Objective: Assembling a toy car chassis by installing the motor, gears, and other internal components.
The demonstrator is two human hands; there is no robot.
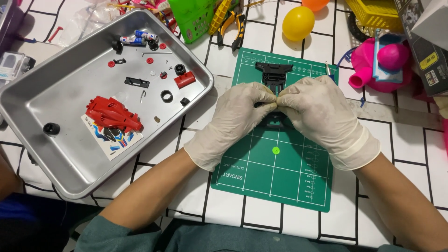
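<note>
Both hands wear thin, cream-coloured latex gloves, wrinkled at the knuckles. The left hand [233, 116] and the right hand [317, 114] meet at the centre of the view, fingertips pinched together on a black plastic chassis [273, 74], a flat, ribbed, moulded piece. Its upper end projects from between the fingers toward 12 o'clock; the lower part is mostly hidden under the hands. Both hands are closed narrowly on this piece.

The chassis lies over a green cutting mat [275, 172], matte and rectangular with a fine white grid, with a small bright green round dot [275, 150] at 6 o'clock of the hands. The mat rests on a table [410, 140] covered in white cloth with a black line grid.

At 9 o'clock of the hands stands a shallow metal tray [56, 93], brushed, with rounded corners. It holds a glossy red toy car body [113, 113] lying on a sticker sheet [112, 140], a red block-shaped part [185, 80], a black rubber ring [166, 96], a black wheel [51, 128] and small red discs.

At 12 o'clock lie a smooth yellow plastic egg [298, 23] and yellow-handled pliers [231, 23]. At 2 o'clock sits a pink rounded plastic toy [380, 63].
</note>
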